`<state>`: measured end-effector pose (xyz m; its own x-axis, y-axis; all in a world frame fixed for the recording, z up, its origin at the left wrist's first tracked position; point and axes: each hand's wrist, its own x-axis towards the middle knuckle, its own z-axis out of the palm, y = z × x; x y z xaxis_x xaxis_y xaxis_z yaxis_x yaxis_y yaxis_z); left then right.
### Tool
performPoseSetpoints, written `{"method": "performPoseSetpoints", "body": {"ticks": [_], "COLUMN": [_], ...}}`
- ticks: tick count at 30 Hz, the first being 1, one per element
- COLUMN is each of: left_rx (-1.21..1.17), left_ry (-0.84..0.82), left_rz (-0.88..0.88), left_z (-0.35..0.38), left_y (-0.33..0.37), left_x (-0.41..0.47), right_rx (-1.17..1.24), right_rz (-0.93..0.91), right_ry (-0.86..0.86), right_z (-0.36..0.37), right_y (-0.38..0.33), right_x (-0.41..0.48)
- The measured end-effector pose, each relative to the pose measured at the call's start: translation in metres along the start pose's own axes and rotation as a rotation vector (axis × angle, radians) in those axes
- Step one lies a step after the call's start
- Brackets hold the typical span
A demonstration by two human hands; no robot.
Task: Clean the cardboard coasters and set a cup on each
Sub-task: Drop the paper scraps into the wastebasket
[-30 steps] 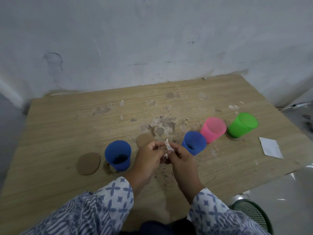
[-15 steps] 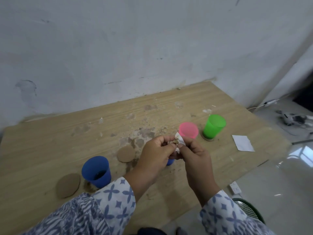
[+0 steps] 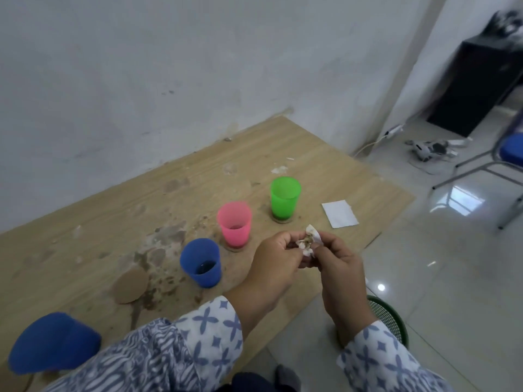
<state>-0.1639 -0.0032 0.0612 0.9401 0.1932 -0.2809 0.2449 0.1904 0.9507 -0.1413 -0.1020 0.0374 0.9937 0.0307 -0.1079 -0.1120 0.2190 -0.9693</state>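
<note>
Rightward is where both hands have gone since the earlier frames, from in front of the pink cup to the table's near right edge, and my view has swung with them.

At far lower left I see a blue plastic cup (image 3: 53, 342), its near side hidden by the patterned sleeve (image 3: 169, 349). A brown sliver under it at the frame's edge may be a coaster, but it is too cut off to say. Next lies a round brown cardboard coaster (image 3: 130, 283), bare, on the crumb-strewn wooden table (image 3: 283, 148). Near it stands a second blue plastic cup (image 3: 201, 263); I cannot tell what is under it. The translucent pink plastic cup (image 3: 235, 223) and the green plastic cup (image 3: 284, 198) each stand upright on a coaster whose rim peeks out at the base.

The left hand (image 3: 273, 264) and right hand (image 3: 339, 267) together pinch a crumpled white tissue (image 3: 308, 241), stained brown, with fingertips curled onto it. Beyond them a white paper square (image 3: 339, 214) lies flat. On the floor, a green mesh basket (image 3: 390, 321) sits mostly behind the right forearm.
</note>
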Motion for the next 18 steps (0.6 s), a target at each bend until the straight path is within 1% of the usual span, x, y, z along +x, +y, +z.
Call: {"method": "performPoseSetpoints", "body": {"ticks": [6,9,14,18], "left_rx": [0.048,0.071,0.159,0.246], "left_ry": [-0.095,-0.148,-0.241,-0.26], "left_rz": [-0.146,-0.252,-0.432,-0.601], "left_z": [0.065,0.101,0.151,0.178], "left_y": [-0.03,-0.05,-0.092,-0.128], "left_x": [0.039,0.059,0.086,0.106], "right_rx": [0.033,0.042,0.041,0.002], "right_rz": [0.082,0.12,0.21,0.304], "right_ry": [0.135,0.191,0.338,0.446], "right_z": [-0.071,-0.109,-0.169,-0.205], "right_y": [0.017,0.028,0.058,0.094], "right_x": [0.03,0.042,0.055,0.064]}}
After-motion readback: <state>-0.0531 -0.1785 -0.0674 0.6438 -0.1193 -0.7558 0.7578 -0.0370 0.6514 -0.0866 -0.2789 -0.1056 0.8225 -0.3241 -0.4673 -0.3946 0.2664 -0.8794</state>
